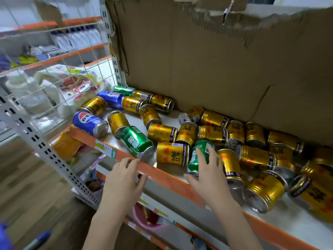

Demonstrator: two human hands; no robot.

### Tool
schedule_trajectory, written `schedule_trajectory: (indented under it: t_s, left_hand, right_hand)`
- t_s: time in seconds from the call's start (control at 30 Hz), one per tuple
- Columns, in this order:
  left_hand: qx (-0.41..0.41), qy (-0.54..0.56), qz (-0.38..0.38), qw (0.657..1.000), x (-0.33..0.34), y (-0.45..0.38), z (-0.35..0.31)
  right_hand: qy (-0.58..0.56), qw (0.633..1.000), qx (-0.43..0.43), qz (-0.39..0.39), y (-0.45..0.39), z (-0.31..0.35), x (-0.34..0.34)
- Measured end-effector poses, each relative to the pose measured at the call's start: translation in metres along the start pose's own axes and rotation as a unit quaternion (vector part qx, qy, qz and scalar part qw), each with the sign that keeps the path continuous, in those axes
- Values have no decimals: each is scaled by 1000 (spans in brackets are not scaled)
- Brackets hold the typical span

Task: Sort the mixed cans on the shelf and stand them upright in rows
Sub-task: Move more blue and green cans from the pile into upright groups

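Observation:
Many cans lie on their sides on the white shelf [292, 221] with an orange front edge. Most are gold cans [172, 153]; two blue cans [90, 123] and a green can [136, 141] lie toward the left. My right hand [207, 174] lies over a second green can [195, 157] near the front edge, its fingers curving around the can. My left hand [124, 179] hovers at the orange edge just below the first green can, fingers spread and holding nothing.
A torn cardboard sheet [207, 60] forms the back wall behind the cans. A white perforated upright [54, 156] and a wire grid [59, 73] bound the shelf on the left, with packaged goods beyond. More goods sit on the shelf below.

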State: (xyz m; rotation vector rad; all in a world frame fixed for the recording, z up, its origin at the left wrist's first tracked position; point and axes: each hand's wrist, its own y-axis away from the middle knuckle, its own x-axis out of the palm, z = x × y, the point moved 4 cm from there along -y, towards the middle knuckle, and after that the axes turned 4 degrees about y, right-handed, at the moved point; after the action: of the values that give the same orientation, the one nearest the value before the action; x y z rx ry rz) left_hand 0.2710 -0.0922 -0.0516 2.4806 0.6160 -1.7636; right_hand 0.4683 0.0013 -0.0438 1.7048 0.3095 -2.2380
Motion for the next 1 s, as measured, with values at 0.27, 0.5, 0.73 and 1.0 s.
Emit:
schedule_trajectory:
  t_s: [0.27,0.5,0.73,1.0]
  left_hand:
    - [0,43,-34,998,-3,-40,-5]
    - [73,10,13,997,4,-63,9]
    - [209,-146,157,954,-8,-113,16]
    - [306,-188,197,912,5,-146,16]
  right_hand:
    - [-17,999,31,-14,-27,8,6]
    - [-59,993,84,-49,-28,4,2]
    - [-115,970,137,-167,-16,19,-15]
    - [-141,936,172,-274,5,49,-27]
